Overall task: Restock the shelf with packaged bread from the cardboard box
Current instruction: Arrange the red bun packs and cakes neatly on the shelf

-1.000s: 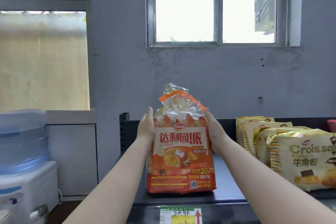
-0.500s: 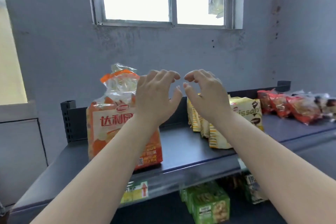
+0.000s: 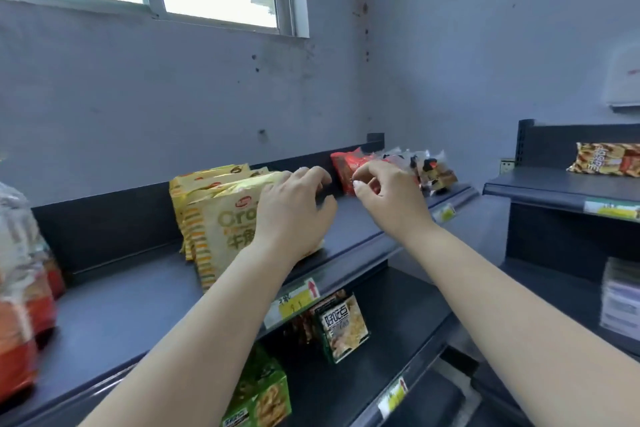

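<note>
While no cardboard box shows in the head view, one orange-and-clear plastic bag of packaged bread [image 3: 20,305] stands blurred at the far left of the dark grey metal top shelf [image 3: 138,295], so at least one bag looks stocked. Both hands hang above the shelf with fingers loosely curled, grasping nothing: the left hand [image 3: 294,208] in front of the row of yellow croissant packets [image 3: 221,215], the right hand [image 3: 388,194] before the red snack packets [image 3: 349,166]. I judge a return to the box comes next; what remains there cannot be told.
</note>
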Demonstrator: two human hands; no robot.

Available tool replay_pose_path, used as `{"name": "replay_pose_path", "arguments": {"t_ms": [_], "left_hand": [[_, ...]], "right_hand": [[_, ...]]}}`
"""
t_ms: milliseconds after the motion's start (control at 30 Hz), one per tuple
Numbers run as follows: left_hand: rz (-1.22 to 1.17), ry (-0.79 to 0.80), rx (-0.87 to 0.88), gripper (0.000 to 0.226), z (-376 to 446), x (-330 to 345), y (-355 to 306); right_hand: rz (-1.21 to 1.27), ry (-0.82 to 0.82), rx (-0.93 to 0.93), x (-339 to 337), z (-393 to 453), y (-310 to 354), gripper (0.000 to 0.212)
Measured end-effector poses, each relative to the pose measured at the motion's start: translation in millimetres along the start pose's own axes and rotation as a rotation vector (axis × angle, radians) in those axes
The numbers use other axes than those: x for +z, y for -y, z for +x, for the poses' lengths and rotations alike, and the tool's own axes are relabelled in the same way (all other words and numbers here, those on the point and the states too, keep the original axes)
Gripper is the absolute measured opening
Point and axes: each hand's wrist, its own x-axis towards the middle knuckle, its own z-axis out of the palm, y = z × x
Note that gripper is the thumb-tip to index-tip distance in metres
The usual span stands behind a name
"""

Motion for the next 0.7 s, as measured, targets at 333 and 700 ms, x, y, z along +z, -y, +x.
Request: {"name": "replay_pose_path", "arguments": {"t_ms": [333,700], "left_hand": [[-0.162,0.108,-0.162,0.03,50.4,100.1,-24.3],[-0.178,0.126,-0.316,0.029,117.0,144.6,-15.6]], "right_hand": [[0.091,0.084,0.141,9.8,36.4,-116.1,0.011],[0.073,0.088,0.117,48.4,96.0,-155.5,0.012]]}}
